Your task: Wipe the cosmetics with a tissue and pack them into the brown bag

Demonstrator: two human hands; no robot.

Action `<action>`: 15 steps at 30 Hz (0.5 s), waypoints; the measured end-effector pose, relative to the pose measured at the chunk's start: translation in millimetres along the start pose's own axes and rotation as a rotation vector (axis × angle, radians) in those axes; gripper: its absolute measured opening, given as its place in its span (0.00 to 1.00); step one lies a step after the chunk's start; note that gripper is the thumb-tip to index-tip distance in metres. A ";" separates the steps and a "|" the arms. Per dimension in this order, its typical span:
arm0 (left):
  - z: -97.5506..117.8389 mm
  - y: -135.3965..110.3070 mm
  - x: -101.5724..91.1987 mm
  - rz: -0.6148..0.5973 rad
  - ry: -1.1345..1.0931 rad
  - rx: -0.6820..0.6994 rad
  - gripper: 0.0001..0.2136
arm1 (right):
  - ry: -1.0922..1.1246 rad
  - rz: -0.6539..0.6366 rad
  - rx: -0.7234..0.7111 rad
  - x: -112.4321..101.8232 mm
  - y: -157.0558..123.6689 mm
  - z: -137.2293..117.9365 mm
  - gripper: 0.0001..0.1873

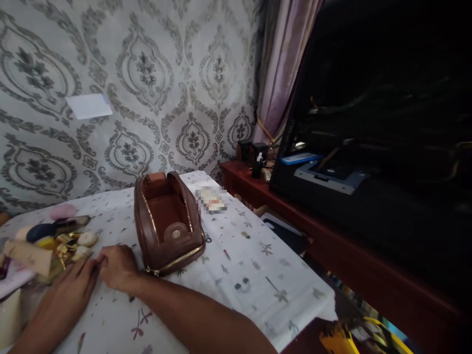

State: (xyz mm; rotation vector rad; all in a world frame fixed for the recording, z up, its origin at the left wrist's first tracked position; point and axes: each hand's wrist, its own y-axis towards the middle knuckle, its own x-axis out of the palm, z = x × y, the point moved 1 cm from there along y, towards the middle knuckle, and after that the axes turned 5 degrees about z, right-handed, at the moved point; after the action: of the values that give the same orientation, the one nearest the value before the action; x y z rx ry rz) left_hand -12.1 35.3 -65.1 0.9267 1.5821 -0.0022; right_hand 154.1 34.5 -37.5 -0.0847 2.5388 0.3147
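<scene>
My left hand (73, 282) lies low over the near edge of a pile of small items, its fingers stretched forward. Against its fingertips rests my right hand (118, 268), with curled fingers; whatever they may hold is hidden. A brown leather cosmetic bag (147, 248) stands just beyond my right wrist. Its top gapes wide, showing a brown lining, and a gold zipper runs along its front. In the pile are a gold hair-clip-like piece (68, 246), a round cream-coloured item (87, 239), a beige packet (29, 255) and a dark blue rounded item (41, 232).
A patterned white cloth (254, 285) covers the surface. Beyond the bag lies a blurred-out card-like item (212, 199). To the right, a red-brown wooden stand (332, 241) carries a large black screen (387, 123) and a small dark bottle (257, 167). Patterned wallpaper rises behind.
</scene>
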 end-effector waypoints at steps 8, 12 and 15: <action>7.6 7.0 -12.1 0.033 -0.047 0.004 0.19 | 0.005 0.030 0.010 -4.5 -1.0 -2.7 0.12; 18.7 14.1 -22.0 0.009 -0.066 -0.034 0.17 | 0.029 0.041 0.000 -4.8 0.0 -2.4 0.11; 28.7 17.9 -30.6 -0.091 -0.041 -0.098 0.17 | 0.078 0.055 -0.017 -0.9 2.2 1.4 0.14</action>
State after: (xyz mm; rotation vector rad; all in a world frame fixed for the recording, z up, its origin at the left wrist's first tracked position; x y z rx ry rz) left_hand 19.8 16.6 -38.3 0.7739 1.5710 -0.0072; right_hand 155.3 37.0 -37.7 -0.0338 2.6191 0.3614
